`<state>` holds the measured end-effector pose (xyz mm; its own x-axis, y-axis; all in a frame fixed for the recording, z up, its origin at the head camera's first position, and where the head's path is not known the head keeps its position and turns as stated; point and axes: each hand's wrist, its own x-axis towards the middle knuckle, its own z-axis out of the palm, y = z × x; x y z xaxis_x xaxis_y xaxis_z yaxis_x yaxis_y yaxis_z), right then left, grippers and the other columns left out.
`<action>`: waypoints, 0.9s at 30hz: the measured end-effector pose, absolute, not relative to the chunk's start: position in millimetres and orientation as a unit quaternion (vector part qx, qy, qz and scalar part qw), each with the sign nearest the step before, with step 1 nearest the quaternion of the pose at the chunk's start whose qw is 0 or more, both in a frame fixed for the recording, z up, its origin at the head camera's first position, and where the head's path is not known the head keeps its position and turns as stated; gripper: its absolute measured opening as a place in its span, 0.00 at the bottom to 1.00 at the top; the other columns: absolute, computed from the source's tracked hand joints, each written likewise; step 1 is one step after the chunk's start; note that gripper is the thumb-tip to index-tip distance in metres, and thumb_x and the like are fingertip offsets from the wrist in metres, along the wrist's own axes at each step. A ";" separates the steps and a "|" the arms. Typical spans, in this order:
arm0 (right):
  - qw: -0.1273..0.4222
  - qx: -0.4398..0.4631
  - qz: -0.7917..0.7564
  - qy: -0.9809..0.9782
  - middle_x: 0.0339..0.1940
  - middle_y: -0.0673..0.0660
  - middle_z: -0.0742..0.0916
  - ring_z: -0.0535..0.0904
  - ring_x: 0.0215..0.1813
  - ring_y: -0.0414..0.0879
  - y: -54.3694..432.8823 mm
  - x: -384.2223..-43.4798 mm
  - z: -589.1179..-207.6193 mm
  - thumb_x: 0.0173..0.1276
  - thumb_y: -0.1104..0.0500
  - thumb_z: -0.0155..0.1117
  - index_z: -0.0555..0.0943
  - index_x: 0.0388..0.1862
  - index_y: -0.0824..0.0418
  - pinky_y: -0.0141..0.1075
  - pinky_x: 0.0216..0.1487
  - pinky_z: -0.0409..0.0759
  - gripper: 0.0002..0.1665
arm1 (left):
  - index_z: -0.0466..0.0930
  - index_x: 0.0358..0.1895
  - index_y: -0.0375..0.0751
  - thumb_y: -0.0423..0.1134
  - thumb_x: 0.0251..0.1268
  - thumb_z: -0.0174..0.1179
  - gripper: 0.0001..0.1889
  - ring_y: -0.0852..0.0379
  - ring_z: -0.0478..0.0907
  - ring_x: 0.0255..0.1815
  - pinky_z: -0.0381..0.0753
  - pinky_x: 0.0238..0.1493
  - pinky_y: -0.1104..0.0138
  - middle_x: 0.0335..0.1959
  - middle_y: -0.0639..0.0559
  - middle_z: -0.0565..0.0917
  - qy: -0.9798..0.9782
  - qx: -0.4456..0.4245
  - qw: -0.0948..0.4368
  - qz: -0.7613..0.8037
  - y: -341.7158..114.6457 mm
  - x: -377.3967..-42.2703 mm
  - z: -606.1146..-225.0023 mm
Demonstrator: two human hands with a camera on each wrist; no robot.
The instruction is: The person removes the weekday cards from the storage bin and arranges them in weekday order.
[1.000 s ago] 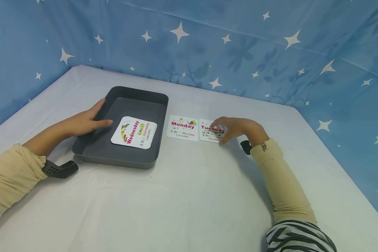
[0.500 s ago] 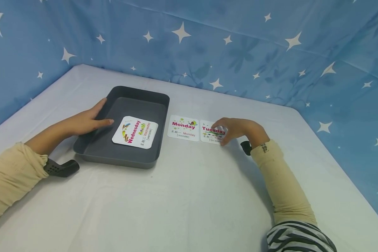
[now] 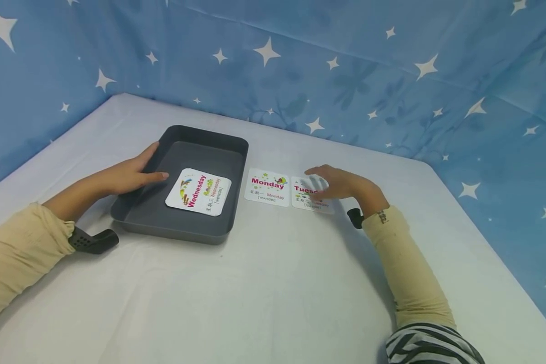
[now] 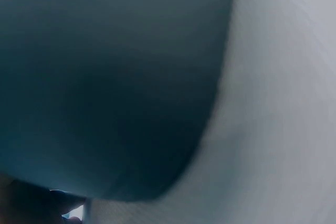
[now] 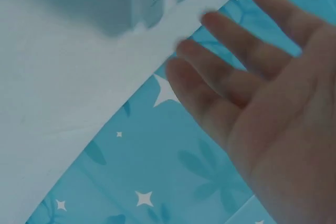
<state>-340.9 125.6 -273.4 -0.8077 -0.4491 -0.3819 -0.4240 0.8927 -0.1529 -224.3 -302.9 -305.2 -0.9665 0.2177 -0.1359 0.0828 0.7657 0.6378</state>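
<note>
In the head view a dark grey baking tray (image 3: 177, 225) sits on the left of the table. My left hand (image 3: 129, 174) holds its left wall, thumb over the rim on the inside. A white Wednesday card (image 3: 199, 192) lies turned sideways in the tray. To the tray's right, a Monday card (image 3: 268, 188) and a Tuesday card (image 3: 303, 203) lie side by side, face up. My right hand (image 3: 338, 182) hovers over the Tuesday card and hides part of it. Its fingers (image 5: 226, 77) are extended and apart in the right wrist view, with nothing between them.
A white cloth covers the table (image 3: 273, 283). Behind and to the right hangs a blue curtain (image 3: 355, 81) with white stars. Black wrist mounts (image 3: 93, 241) stick out from both wrists near the tabletop.
The right hand's fingers have straightened and lifted slightly from the Tuesday card. The cards and tray lie the same; the left hand keeps its hold. The head view has shifted a little.
</note>
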 end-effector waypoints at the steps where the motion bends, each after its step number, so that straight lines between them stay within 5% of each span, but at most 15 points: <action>1: 0.193 -0.236 -0.035 0.952 0.73 0.59 0.55 0.49 0.73 0.58 120.5 -342.5 -271.3 0.59 0.47 0.64 0.54 0.72 0.50 0.60 0.67 0.53 0.45 | 0.19 0.70 0.40 0.54 0.65 0.47 0.48 0.30 0.33 0.71 0.40 0.65 0.38 0.71 0.32 0.28 0.935 0.078 0.101 0.331 -303.3 -224.1 -304.2; 10: 0.110 -0.360 0.007 0.927 0.74 0.55 0.55 0.49 0.74 0.53 13.8 -333.7 -241.2 0.59 0.48 0.64 0.50 0.73 0.47 0.52 0.70 0.54 0.47 | 0.20 0.70 0.37 0.52 0.66 0.48 0.47 0.31 0.33 0.71 0.41 0.66 0.39 0.71 0.32 0.29 0.933 0.082 0.097 0.337 -302.0 -222.2 -304.3; 17: 0.045 -0.480 0.225 0.847 0.72 0.53 0.59 0.54 0.72 0.51 -69.4 -299.8 -241.6 0.55 0.48 0.68 0.50 0.73 0.47 0.48 0.69 0.58 0.52 | 0.21 0.70 0.37 0.54 0.66 0.48 0.48 0.28 0.37 0.70 0.43 0.65 0.38 0.71 0.29 0.32 0.940 0.068 0.095 0.321 -301.2 -221.2 -304.9; 27: 0.034 -0.496 0.441 0.747 0.75 0.45 0.36 0.36 0.76 0.50 -116.1 -263.0 -267.0 0.59 0.45 0.62 0.24 0.72 0.45 0.48 0.70 0.55 0.62 | 0.19 0.70 0.38 0.54 0.65 0.48 0.49 0.26 0.39 0.69 0.45 0.62 0.35 0.71 0.29 0.32 0.939 0.077 0.102 0.320 -303.8 -222.5 -306.7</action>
